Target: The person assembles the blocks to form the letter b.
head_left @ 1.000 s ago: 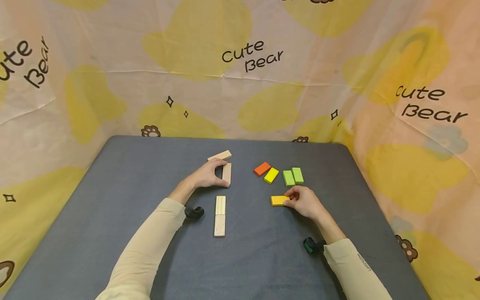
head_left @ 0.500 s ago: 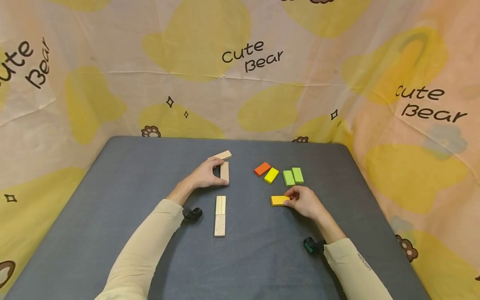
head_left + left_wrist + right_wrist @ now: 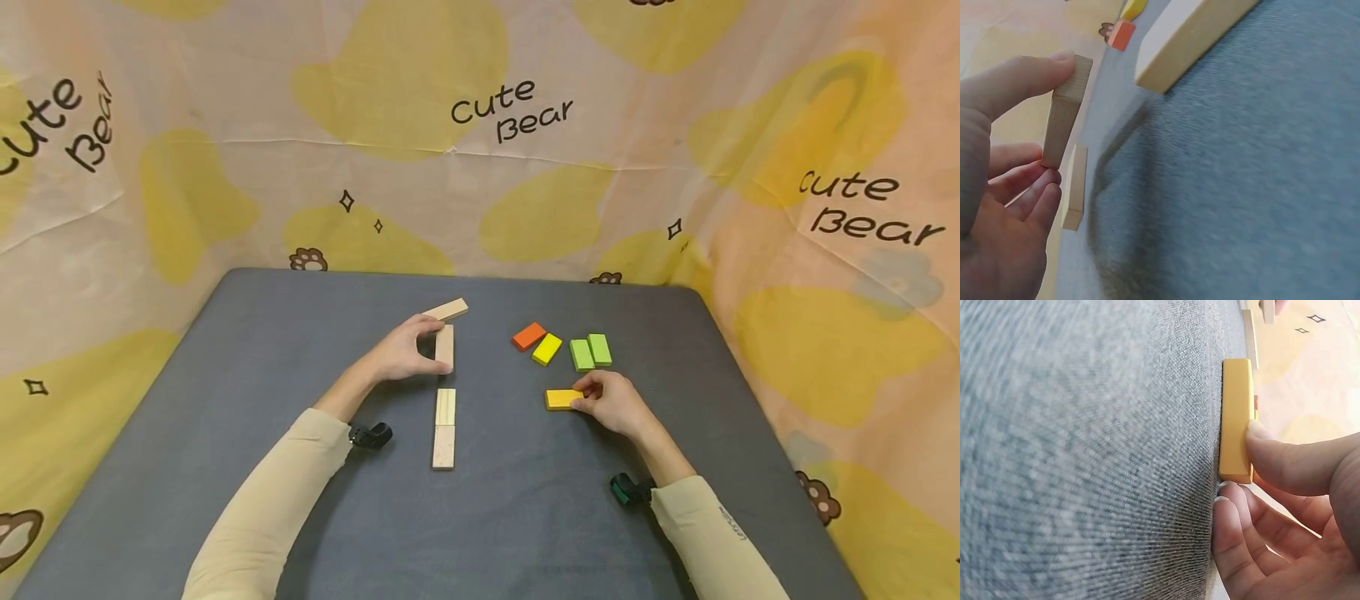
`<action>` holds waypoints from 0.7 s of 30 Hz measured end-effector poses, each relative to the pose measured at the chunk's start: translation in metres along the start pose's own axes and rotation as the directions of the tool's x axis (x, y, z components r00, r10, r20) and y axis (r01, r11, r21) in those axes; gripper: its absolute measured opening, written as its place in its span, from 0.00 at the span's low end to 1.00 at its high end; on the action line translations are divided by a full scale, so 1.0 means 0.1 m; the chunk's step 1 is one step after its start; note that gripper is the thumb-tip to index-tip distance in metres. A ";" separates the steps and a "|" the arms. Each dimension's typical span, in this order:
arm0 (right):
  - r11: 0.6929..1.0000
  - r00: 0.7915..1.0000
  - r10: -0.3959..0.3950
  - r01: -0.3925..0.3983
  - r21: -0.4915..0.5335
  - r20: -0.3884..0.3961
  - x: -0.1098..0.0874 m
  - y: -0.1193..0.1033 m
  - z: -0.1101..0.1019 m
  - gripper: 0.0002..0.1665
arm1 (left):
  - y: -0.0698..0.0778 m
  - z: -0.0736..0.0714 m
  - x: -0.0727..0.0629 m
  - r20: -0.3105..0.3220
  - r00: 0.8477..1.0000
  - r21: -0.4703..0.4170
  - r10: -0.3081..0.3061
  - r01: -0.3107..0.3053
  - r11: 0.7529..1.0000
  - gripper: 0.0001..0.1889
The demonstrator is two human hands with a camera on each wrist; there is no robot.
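Note:
My left hand point(image 3: 399, 350) holds a plain wooden block point(image 3: 445, 348) by its two ends, between thumb and fingertips. In the left wrist view the block point(image 3: 1064, 119) hangs above the cloth, with a shadow below. Nearer me lie two plain wooden blocks end to end, one pale yellowish point(image 3: 446, 407) and one lighter point(image 3: 443, 447). Behind the left hand a further wooden block point(image 3: 452, 308) lies slanted, partly covered by the fingers. To the right, my right hand point(image 3: 613, 404) pinches the right end of a golden-yellow block point(image 3: 559, 400), which appears to rest on the cloth.
Beyond the right hand lie an orange block point(image 3: 528, 337), a bright yellow block point(image 3: 547, 349) and two green blocks point(image 3: 581, 355) side by side. A grey cloth covers the table point(image 3: 510, 517). A printed fabric curtain point(image 3: 420, 83) stands along the back and sides.
My left hand has shifted a little to the left with the wooden block. The right hand keeps its pinch on the golden-yellow block. The head view has turned slightly.

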State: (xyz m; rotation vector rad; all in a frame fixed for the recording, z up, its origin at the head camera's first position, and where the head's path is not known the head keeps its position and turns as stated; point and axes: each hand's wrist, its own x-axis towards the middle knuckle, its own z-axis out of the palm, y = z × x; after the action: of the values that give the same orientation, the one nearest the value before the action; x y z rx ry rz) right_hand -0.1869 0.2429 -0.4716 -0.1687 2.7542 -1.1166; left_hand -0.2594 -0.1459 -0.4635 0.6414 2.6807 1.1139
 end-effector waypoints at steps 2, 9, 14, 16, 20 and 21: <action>1.000 1.000 0.001 -0.001 -0.003 0.002 0.00 0.00 0.00 0.12 | -0.01 0.02 -0.05 0.008 1.000 -0.013 -0.011 0.012 1.000 0.46; 1.000 1.000 0.010 -0.010 -0.009 0.001 -0.01 -0.01 0.00 0.12 | -0.07 0.16 -0.12 0.006 1.000 -0.009 0.025 -0.025 1.000 0.46; 1.000 1.000 0.010 -0.010 -0.001 0.002 -0.01 -0.01 0.01 0.12 | -0.09 0.23 -0.12 0.008 0.999 0.004 0.044 -0.044 0.999 0.45; 1.000 1.000 0.008 -0.008 0.000 0.000 -0.01 -0.01 0.01 0.12 | -0.09 0.24 -0.12 0.011 0.999 0.005 0.038 -0.038 0.999 0.45; 1.000 1.000 0.002 -0.002 -0.002 -0.002 -0.01 0.00 0.01 0.12 | -0.08 0.23 -0.12 0.017 1.000 0.010 0.015 -0.015 1.000 0.45; 1.000 1.000 0.001 -0.001 -0.002 -0.002 -0.01 0.00 0.01 0.12 | -0.08 0.23 -0.12 0.019 1.000 0.015 0.013 -0.014 1.000 0.46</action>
State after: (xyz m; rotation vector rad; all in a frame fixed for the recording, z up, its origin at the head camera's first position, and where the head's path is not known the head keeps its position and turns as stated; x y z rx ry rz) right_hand -0.1855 0.2421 -0.4721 -0.1664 2.7564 -1.1149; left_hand -0.2441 -0.1419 -0.4859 0.6701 2.6751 1.0866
